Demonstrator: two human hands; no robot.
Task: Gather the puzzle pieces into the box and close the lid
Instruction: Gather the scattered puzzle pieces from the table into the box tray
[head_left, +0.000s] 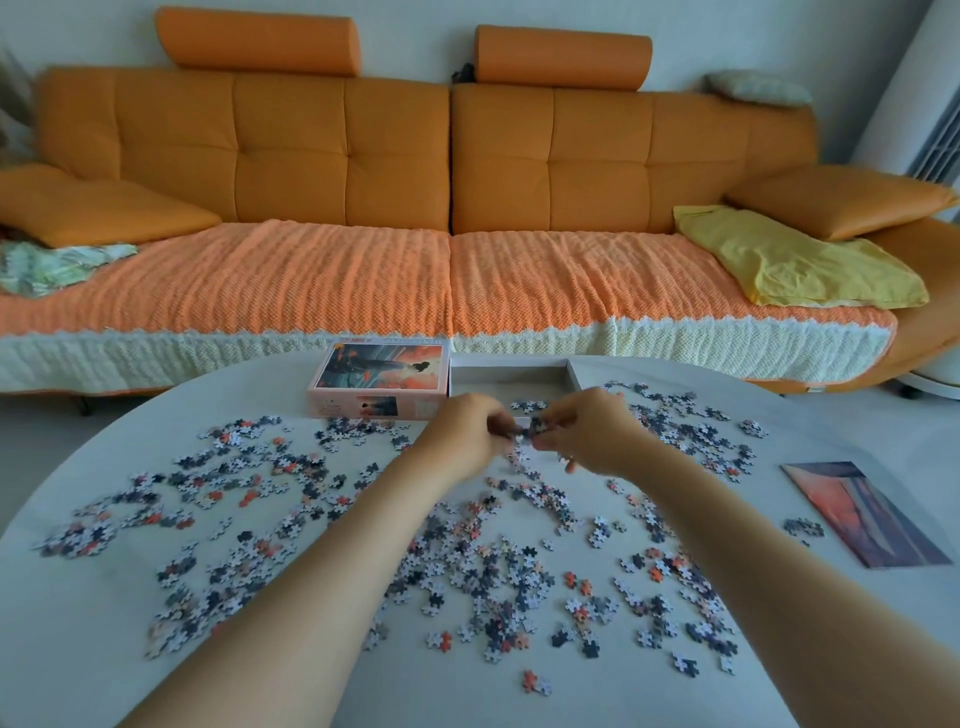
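Table: round, white; carries all below.
Puzzle pieces: loose, scattered left to right, mostly near.
Lid: picture up, far centre, against the box's left side.
Box: open tray, far, right of lid.
Left hand, right hand: meeting just near the box, both pinching one small clump.
Handling: probably clear the near wall before releasing; keep clump level.

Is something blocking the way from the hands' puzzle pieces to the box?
Nothing visible does. The left hand and right hand pinch puzzle pieces just before the open box; its lid sits off to the left.
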